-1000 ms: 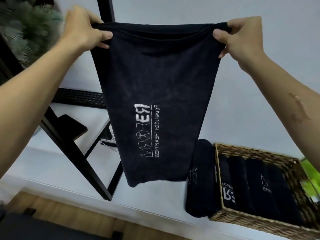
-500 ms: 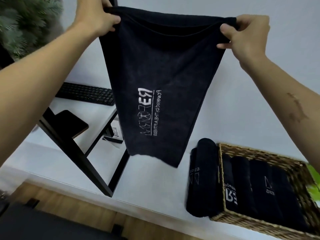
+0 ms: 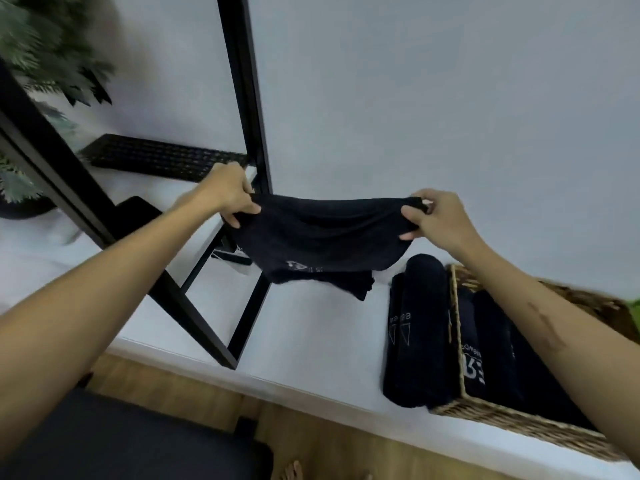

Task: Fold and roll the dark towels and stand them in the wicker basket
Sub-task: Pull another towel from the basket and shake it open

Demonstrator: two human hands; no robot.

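we see left hand [image 3: 228, 197] pinching dark towel [image 3: 322, 237] corner | right hand [image 3: 434, 216] fingers clamped on other corner | towel low over white table [image 3: 311, 341], bottom touching | rolled towels [image 3: 419, 327] beside wicker basket [image 3: 519, 427]

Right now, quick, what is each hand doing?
Left hand: closed, pinching one top corner of the dark towel.
Right hand: closed, pinching the towel's other top corner.
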